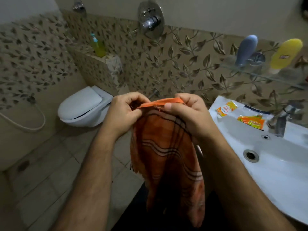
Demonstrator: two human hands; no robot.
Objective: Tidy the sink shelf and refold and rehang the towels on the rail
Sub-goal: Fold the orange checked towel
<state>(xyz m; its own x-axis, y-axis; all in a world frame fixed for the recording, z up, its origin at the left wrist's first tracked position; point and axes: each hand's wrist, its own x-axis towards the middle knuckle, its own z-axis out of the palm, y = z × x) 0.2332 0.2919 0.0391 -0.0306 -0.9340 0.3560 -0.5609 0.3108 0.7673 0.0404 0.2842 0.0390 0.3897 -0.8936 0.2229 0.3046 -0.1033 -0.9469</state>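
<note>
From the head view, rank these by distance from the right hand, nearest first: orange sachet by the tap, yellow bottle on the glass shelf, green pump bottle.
From the right hand:
1. Orange sachet, on the sink rim to its right.
2. Yellow bottle, up right on the glass shelf.
3. Green pump bottle, far back left on the ledge.

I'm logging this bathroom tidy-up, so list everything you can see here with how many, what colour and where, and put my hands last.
towel: one, orange with dark and pale stripes, hanging from both hands at centre
sink: one, white, right side
tap: one, chrome, back of the sink
sachets: two, orange and yellow, on the sink's back ledge
glass shelf: one, clear, on the wall above the sink
bottles: two, one grey-blue and one yellow, on the glass shelf
green bottle: one, on the tiled ledge
toilet: one, white, lid down, left
shower mixer: one, chrome, on the wall
left hand: pinching the towel's top edge
right hand: pinching the same edge
</note>
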